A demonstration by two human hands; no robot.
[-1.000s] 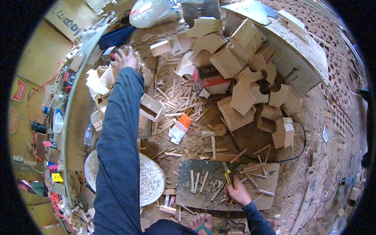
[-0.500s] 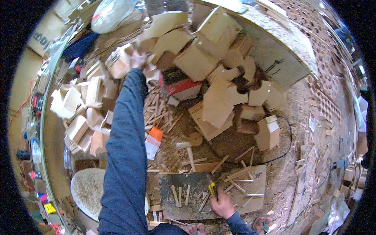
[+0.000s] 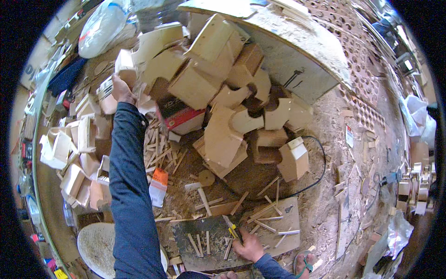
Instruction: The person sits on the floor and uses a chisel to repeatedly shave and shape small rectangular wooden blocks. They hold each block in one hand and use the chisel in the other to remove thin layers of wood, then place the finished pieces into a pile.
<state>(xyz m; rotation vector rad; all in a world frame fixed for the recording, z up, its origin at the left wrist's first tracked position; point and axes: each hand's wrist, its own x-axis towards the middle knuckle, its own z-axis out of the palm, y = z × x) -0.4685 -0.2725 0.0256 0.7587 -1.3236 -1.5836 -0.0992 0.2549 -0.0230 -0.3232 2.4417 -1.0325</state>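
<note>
We see a long sleeve of dark blue cloth covering the left arm [image 3: 132, 195] down to the wrist, creased along its length, and the same blue cuff on the right arm [image 3: 272, 269]. Both hands are bare (no gloves), and a green-strapped sandal [image 3: 304, 264] shows on one foot.

The stretched left hand [image 3: 121, 89] has little room — it sits hard against a wooden block [image 3: 126, 65], with more small blocks [image 3: 74, 153] heaped just left of the sleeve and a red box [image 3: 182, 119] and loose sticks [image 3: 160, 149] close on the right. Big curved wooden pieces [image 3: 223, 135] wall off the middle, a black cable [image 3: 320, 162] looping round them. The right hand [image 3: 251, 245] rests on a flat board [image 3: 204, 242] strewn with thin sticks; bare sandy ground [image 3: 334, 116] lies open well to the right.
</note>
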